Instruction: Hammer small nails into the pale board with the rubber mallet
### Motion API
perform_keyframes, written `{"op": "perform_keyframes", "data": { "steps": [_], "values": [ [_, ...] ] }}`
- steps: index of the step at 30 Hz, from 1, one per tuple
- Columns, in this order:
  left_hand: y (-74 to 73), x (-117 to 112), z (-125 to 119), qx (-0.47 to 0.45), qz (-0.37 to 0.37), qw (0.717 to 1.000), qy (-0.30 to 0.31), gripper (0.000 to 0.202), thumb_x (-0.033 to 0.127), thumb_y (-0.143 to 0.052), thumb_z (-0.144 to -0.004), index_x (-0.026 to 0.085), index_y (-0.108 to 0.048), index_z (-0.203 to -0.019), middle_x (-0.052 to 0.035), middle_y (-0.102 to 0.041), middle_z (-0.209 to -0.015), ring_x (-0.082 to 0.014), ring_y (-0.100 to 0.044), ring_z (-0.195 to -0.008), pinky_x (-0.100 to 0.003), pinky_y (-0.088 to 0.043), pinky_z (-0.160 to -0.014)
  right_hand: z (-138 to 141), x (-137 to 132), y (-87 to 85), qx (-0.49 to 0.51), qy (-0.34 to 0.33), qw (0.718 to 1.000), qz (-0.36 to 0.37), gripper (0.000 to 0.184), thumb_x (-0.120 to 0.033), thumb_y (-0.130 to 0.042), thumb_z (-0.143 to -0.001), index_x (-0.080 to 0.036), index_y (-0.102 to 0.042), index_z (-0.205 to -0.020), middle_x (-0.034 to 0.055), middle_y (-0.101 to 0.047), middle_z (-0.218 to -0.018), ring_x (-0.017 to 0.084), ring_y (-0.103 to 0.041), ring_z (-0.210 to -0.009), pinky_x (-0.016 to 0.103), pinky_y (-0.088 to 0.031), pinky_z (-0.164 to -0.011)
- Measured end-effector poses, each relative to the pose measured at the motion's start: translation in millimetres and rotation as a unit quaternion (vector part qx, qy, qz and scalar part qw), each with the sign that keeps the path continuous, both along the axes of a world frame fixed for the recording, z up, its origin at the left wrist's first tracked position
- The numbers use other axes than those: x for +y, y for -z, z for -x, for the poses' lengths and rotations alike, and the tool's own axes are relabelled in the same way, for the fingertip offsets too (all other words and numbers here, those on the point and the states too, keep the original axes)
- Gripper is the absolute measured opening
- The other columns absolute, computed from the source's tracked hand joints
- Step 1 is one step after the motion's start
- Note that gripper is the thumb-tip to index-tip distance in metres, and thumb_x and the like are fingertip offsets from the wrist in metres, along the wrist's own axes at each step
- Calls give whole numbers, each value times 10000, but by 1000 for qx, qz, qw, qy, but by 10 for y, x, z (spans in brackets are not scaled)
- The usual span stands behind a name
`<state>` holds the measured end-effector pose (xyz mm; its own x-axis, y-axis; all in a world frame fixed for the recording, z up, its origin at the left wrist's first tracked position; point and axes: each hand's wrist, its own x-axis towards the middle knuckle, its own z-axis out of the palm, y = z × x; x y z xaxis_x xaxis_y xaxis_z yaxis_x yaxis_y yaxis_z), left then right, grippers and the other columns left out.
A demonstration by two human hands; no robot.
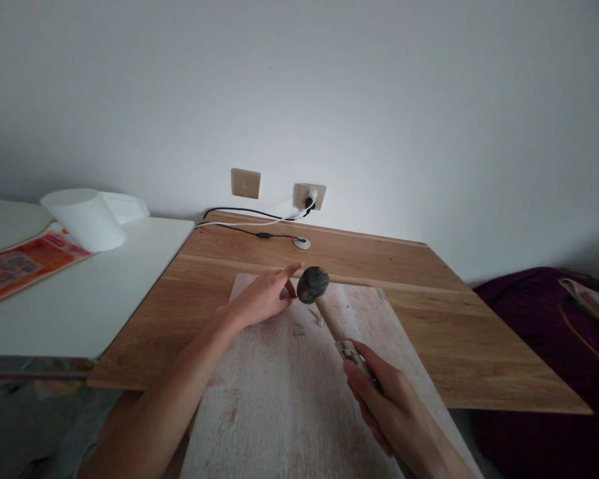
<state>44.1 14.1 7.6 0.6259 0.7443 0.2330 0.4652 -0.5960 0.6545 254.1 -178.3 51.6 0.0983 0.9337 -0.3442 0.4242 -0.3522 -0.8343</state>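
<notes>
My right hand (pixel 379 392) is wrapped round the handle of a mallet (pixel 332 322) with a black, rounded head and a pale wooden shaft. The mallet is held tilted above a whitewashed board (pixel 279 399), its head close to my left fingertips. My left hand (pixel 267 296) is over the far part of the board, index finger raised, thumb and another finger nearly meeting beside the mallet head. Whatever those fingertips pinch, if anything, is too small to make out. Several small pale pieces (pixel 298 330), perhaps screws or wall plugs, lie on the board under the mallet.
Under the board is a wooden tabletop (pixel 454 332). Cables (pixel 249 233) run along its back edge to a wall socket (pixel 309 196). On the left, a white table (pixel 144 266) bears a white roll (pixel 87 219) and a red-orange packet (pixel 24 263). Dark purple fabric (pixel 529 299) lies at right.
</notes>
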Motion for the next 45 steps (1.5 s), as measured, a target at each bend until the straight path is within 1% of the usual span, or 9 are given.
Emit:
{"op": "perform_keyframes", "data": {
  "steps": [5, 11, 15, 19, 24, 31, 37, 42, 45],
  "values": [
    [39, 14, 4, -2, -8, 1000, -1, 772, 93, -760, -851, 225, -461, -1550, -45, -778, -1053, -239, -726, -1040, -369, -530, -962, -97, -89, -22, 12, 59, 998, -20, 541, -635, -507, -955, -174, -571, -1230, -124, -388, -563, 53, -296, -364, 161, -250, -326],
    [78, 25, 10, 7, -27, 1000, -5, 774, 108, -766, -878, 261, -446, -1566, -26, -796, -1037, -249, -716, -1074, -413, -501, -1027, -213, -107, 109, -36, 63, 997, -6, 542, -628, -468, -962, -171, -573, -1234, -130, -383, -473, 70, -304, -343, 166, -246, -333],
    [52, 14, 3, 1, -28, 1000, 2, 779, 80, -736, -878, 263, -435, -1572, -20, -798, -1001, -241, -722, -1063, -395, -506, -1011, -145, -80, 3, -9, 71, 997, -15, 560, -651, -509, -936, -178, -588, -1227, -126, -380, -510, 68, -318, -355, 164, -249, -329],
    [13, 8, -6, -5, -12, 1000, 5, 762, 54, -700, -868, 249, -448, -1560, -27, -784, -999, -225, -726, -1005, -369, -522, -973, -44, -36, -72, 5, 38, 999, -26, 562, -645, -503, -970, -170, -587, -1259, -133, -362, -495, 59, -302, -351, 164, -247, -340],
    [6, 7, 10, -12, -16, 1000, 4, 788, 79, -761, -820, 230, -475, -1539, -72, -765, -1118, -261, -698, -1111, -390, -507, -1014, 8, 1, 29, 24, -7, 1000, -6, 585, -650, -502, -957, -152, -579, -1255, -127, -381, -523, 61, -321, -358, 161, -261, -318],
    [59, 16, 2, 1, -22, 1000, -4, 726, 93, -735, -873, 237, -480, -1537, -37, -785, -1023, -235, -722, -1013, -380, -512, -973, -139, -122, 59, 17, 71, 997, -20, 567, -666, -548, -939, -177, -576, -1225, -124, -405, -550, 52, -300, -356, 154, -263, -314],
    [47, 13, 6, 2, -40, 999, 5, 781, 72, -739, -873, 258, -440, -1570, -27, -793, -1039, -231, -722, -1025, -382, -504, -997, -248, -130, 159, -17, 64, 998, -22, 553, -655, -498, -967, -163, -585, -1202, -128, -397, -480, 65, -297, -333, 159, -264, -320],
    [35, 15, 10, -5, -40, 999, 11, 757, 50, -707, -874, 250, -453, -1558, -27, -797, -1028, -235, -722, -1072, -383, -499, -1017, -153, -113, 15, 13, 71, 997, -29, 565, -671, -523, -955, -181, -566, -1234, -122, -397, -567, 63, -312, -362, 158, -266, -314],
    [24, 16, 6, -3, -29, 1000, 10, 738, 44, -684, -869, 241, -468, -1546, -33, -794, -1029, -221, -733, -1012, -365, -511, -989, -37, -70, -79, 10, 58, 998, -35, 554, -661, -523, -964, -194, -579, -1257, -122, -395, -529, 66, -321, -357, 160, -266, -332]
  ]
}}
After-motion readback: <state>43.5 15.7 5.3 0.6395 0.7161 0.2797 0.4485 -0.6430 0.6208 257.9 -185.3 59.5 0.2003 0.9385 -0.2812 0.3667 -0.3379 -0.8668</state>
